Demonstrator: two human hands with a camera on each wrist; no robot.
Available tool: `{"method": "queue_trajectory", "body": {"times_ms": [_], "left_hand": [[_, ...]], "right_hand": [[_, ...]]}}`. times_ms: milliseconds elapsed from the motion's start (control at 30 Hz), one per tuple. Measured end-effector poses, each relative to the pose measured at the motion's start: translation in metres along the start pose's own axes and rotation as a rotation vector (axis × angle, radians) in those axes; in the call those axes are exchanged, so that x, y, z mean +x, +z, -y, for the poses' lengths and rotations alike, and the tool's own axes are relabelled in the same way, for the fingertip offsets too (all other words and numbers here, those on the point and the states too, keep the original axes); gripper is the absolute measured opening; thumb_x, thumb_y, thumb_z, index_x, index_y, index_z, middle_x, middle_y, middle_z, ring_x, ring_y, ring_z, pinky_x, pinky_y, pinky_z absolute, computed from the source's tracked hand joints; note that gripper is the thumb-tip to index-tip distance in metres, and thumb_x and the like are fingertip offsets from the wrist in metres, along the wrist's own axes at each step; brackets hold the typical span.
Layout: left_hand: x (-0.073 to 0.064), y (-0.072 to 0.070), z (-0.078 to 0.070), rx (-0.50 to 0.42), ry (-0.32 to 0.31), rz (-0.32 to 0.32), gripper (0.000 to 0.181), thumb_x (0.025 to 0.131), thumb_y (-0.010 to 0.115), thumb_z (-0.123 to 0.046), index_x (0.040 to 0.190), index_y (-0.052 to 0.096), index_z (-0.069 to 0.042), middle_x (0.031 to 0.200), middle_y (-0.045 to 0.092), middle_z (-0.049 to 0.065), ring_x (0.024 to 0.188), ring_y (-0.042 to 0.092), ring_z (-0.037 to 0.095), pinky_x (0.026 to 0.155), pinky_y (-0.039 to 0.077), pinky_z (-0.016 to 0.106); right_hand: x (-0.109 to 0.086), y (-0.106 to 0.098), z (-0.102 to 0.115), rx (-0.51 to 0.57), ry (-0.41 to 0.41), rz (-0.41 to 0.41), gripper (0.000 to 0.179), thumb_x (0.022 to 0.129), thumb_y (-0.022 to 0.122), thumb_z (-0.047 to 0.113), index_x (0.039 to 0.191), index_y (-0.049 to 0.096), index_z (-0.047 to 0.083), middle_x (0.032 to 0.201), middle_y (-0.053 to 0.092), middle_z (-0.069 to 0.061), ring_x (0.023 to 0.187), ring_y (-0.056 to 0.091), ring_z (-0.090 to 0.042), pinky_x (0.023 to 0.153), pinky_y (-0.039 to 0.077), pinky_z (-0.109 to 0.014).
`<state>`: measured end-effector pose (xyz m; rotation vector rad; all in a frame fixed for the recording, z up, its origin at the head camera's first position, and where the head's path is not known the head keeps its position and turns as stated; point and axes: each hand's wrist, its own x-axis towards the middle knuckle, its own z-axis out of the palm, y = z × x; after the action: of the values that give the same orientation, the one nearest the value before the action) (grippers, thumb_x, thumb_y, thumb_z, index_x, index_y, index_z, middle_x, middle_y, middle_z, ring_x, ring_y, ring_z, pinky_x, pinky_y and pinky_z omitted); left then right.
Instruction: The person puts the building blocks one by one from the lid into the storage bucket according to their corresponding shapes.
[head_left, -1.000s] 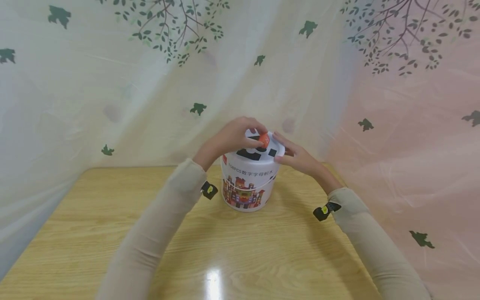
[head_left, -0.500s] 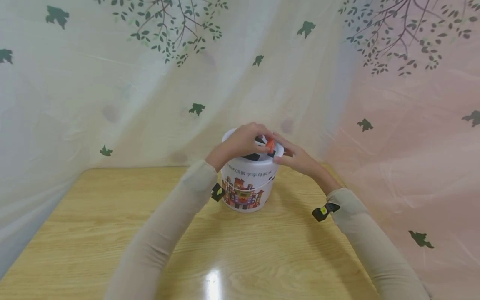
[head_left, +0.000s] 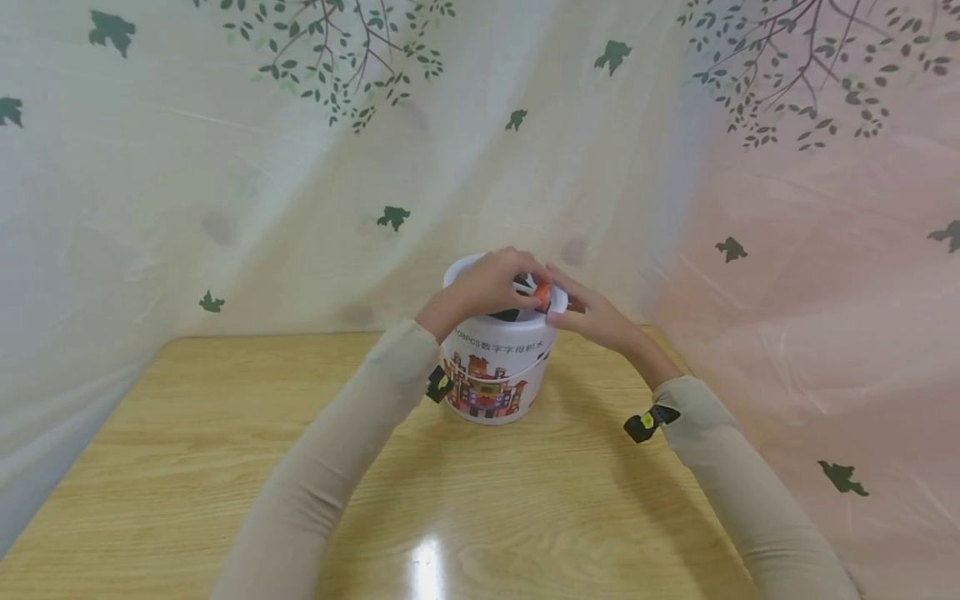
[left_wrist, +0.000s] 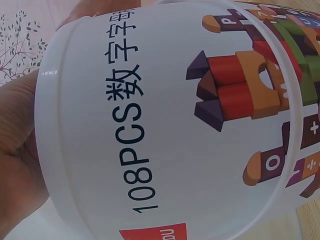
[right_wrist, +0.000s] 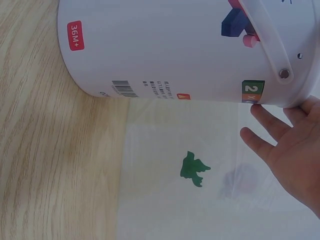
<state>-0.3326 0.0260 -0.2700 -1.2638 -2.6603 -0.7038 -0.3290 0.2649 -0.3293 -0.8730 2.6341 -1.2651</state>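
Observation:
A white lidded bucket [head_left: 491,342], printed with a picture of colourful toy blocks and "108PCS", stands upright on the table. My left hand [head_left: 487,285] reaches over its top and pinches a small orange block [head_left: 543,293] between thumb and fingertips, close over the lid's right side. Black shapes show on the lid, partly covered by that hand. My right hand [head_left: 592,310] steadies the bucket from the right with its thumb and fingers apart along the rim. In the right wrist view, fairly straight fingers [right_wrist: 272,125] touch the bucket near its upper edge.
A white carrying handle [right_wrist: 267,42] hangs against the bucket's side. The wooden table [head_left: 360,500] reaches back to a pale curtain [head_left: 300,208] with printed leaves, close behind the bucket. A pinkish curtain [head_left: 810,333] hangs along the right side.
My left hand has shifted right and slightly down across the lid with the orange block, uncovering the lid's left rim. My right hand and the bucket have stayed in place.

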Motion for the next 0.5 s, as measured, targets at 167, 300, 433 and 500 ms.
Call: {"method": "queue_trajectory", "body": {"times_ms": [167,300,433,500], "left_hand": [[0.0003,0.0024,0.001,0.026,0.012,-0.004,0.039,0.093,0.075,-0.025,0.129,0.069,-0.012,0.127,0.066,0.006,0.12,0.059,0.025,0.101,0.051,0.033],[-0.0004,0.0039,0.0002,0.051,-0.006,-0.007,0.039,0.093,0.076,-0.028,0.128,0.07,-0.014,0.13,0.064,0.005,0.12,0.055,0.021,0.102,0.05,0.034],[-0.0015,0.0047,-0.0016,0.065,-0.026,-0.009,0.036,0.093,0.075,-0.029,0.126,0.071,-0.017,0.134,0.061,0.004,0.122,0.051,0.021,0.103,0.048,0.036],[-0.0022,0.005,-0.0028,0.063,-0.032,-0.012,0.035,0.092,0.075,-0.029,0.125,0.071,-0.017,0.134,0.06,0.004,0.123,0.05,0.021,0.103,0.048,0.037]], "right_hand": [[0.0006,-0.0002,-0.0013,0.0,-0.005,0.0,0.078,0.099,0.065,0.031,0.161,0.019,0.041,0.172,0.008,0.01,0.148,0.037,-0.042,0.111,0.041,-0.063],[0.0008,0.0,-0.002,-0.002,-0.002,-0.002,0.078,0.099,0.065,0.032,0.162,0.019,0.04,0.172,0.009,0.011,0.148,0.037,-0.042,0.11,0.042,-0.064],[0.0004,0.0001,-0.0019,0.0,0.009,-0.002,0.079,0.099,0.065,0.032,0.162,0.017,0.039,0.172,0.009,0.01,0.148,0.037,-0.042,0.11,0.042,-0.064],[0.0003,0.0003,-0.0017,0.005,0.01,-0.002,0.08,0.099,0.065,0.031,0.162,0.017,0.038,0.172,0.01,0.009,0.148,0.037,-0.042,0.11,0.042,-0.064]]}}
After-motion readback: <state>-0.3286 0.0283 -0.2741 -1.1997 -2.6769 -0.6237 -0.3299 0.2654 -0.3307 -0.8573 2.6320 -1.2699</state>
